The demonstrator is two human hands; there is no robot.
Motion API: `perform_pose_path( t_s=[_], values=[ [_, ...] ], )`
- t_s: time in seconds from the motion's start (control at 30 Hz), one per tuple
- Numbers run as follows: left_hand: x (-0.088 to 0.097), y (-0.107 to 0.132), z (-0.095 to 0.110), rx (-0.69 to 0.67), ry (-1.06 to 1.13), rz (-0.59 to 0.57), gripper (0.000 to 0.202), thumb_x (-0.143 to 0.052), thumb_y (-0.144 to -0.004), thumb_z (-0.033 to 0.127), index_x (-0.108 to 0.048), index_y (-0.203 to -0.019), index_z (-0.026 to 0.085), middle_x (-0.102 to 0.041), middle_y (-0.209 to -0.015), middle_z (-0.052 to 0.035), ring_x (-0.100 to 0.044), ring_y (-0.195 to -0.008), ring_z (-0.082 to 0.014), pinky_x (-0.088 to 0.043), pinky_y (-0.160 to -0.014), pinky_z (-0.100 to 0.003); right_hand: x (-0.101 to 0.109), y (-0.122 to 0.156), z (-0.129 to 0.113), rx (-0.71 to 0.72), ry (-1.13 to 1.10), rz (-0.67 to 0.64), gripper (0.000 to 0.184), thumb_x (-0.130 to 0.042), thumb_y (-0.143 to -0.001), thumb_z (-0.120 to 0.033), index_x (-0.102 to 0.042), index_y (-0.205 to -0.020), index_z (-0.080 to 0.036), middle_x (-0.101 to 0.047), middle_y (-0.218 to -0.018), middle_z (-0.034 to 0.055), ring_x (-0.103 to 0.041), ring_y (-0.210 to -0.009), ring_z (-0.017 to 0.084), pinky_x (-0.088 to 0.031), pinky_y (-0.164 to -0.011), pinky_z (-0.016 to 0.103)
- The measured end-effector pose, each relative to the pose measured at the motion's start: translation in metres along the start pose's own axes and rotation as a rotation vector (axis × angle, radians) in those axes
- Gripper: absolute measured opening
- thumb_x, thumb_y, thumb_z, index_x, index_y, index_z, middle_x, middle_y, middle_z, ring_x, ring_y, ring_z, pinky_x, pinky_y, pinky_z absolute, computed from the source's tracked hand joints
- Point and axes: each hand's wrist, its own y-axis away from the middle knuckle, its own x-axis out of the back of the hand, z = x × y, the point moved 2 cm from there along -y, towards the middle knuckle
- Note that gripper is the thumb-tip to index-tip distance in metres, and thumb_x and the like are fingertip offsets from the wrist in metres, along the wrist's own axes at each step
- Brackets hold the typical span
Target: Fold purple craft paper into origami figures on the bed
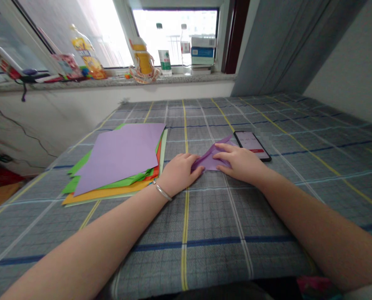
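Note:
A small folded sheet of purple paper (211, 161) lies on the checked cloth between my hands, one flap slightly raised. My left hand (181, 170) pinches its left corner between thumb and fingers, a silver bangle at the wrist. On the right side of the paper rests my right hand (237, 161), fingers spread and pressing lightly on it. Just beyond that hand is a phone (257, 143) with its screen lit. To the left sits a stack of coloured paper, a purple sheet (123, 154) on top, with green, orange and red edges showing.
The checked cloth (210, 216) covers the whole surface. Along the windowsill (111, 83) stand a juice bottle (87, 52), a yellow cup (143, 60), a white and green tube (165, 62), a clear bottle (186, 48) and stacked boxes (202, 54). A grey curtain (273, 46) hangs at the right.

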Motion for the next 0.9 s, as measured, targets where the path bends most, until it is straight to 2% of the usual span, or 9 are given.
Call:
perform_pose_path(
  t_s=[0.13, 0.27, 0.37, 0.5, 0.63, 0.8, 0.9],
  values=[
    [-0.002, -0.002, -0.002, 0.079, 0.167, -0.024, 0.03, -0.051, -0.09, 0.03, -0.061, -0.117, 0.021, -0.07, -0.094, -0.0045, -0.065, -0.085, -0.0196, -0.05, -0.077, -0.031, -0.005, 0.0, 0.002, -0.015, -0.01, -0.021, 0.036, -0.057, -0.086, -0.036, -0.066, -0.119, -0.023, -0.043, -0.147, 0.0113, -0.053, -0.123, 0.029, -0.046, -0.099, 0.045],
    [-0.003, -0.004, -0.008, 0.132, 0.285, -0.082, 0.039, -0.053, -0.084, 0.022, -0.058, -0.123, 0.022, -0.071, -0.094, -0.0029, -0.065, -0.077, -0.0172, -0.049, -0.071, -0.029, -0.008, 0.001, 0.005, -0.005, -0.039, -0.026, 0.036, -0.057, -0.087, -0.035, -0.065, -0.12, -0.023, -0.038, -0.15, 0.0125, -0.05, -0.126, 0.03, -0.045, -0.101, 0.046],
    [-0.003, -0.005, -0.014, 0.102, 0.335, -0.143, 0.047, -0.056, -0.077, 0.018, -0.057, -0.124, 0.021, -0.07, -0.09, -0.0013, -0.063, -0.074, -0.0159, -0.049, -0.068, -0.027, -0.009, 0.0, 0.004, 0.043, -0.062, -0.044, 0.034, -0.054, -0.089, -0.032, -0.065, -0.119, -0.021, -0.049, -0.141, 0.0119, -0.052, -0.123, 0.027, -0.044, -0.101, 0.043],
    [-0.001, -0.007, -0.02, 0.057, 0.365, -0.216, 0.045, -0.057, -0.074, 0.018, -0.061, -0.119, 0.021, -0.069, -0.084, 0.0004, -0.062, -0.071, -0.015, -0.048, -0.066, -0.026, -0.009, -0.002, 0.0, 0.125, -0.098, -0.095, 0.034, -0.057, -0.087, -0.033, -0.065, -0.118, -0.022, -0.063, -0.124, 0.0083, -0.057, -0.114, 0.025, -0.045, -0.099, 0.042],
    [0.002, -0.007, -0.022, 0.056, 0.395, -0.271, 0.035, -0.056, -0.075, 0.02, -0.065, -0.108, 0.02, -0.067, -0.076, 0.0013, -0.061, -0.069, -0.0148, -0.047, -0.064, -0.025, -0.01, -0.003, -0.005, 0.162, -0.122, -0.102, 0.037, -0.061, -0.085, -0.039, -0.065, -0.119, -0.024, -0.063, -0.125, 0.0066, -0.057, -0.113, 0.025, -0.044, -0.098, 0.041],
    [0.002, -0.008, -0.026, 0.064, 0.379, -0.316, 0.02, -0.056, -0.076, 0.025, -0.066, -0.093, 0.019, -0.064, -0.069, 0.0019, -0.058, -0.064, -0.0147, -0.043, -0.058, -0.024, -0.012, -0.005, -0.013, 0.206, -0.091, -0.09, 0.032, -0.058, -0.088, -0.036, -0.066, -0.115, -0.024, -0.065, -0.121, 0.0062, -0.058, -0.11, 0.024, -0.045, -0.095, 0.038],
    [0.002, -0.008, -0.029, 0.066, 0.367, -0.311, 0.018, -0.054, -0.076, 0.025, -0.064, -0.09, 0.019, -0.063, -0.07, 0.0019, -0.058, -0.065, -0.0149, -0.042, -0.058, -0.024, -0.013, -0.005, -0.021, 0.191, -0.038, -0.06, 0.029, -0.055, -0.089, -0.036, -0.068, -0.112, -0.022, -0.066, -0.116, 0.0075, -0.059, -0.106, 0.025, -0.045, -0.09, 0.037]
  ],
)
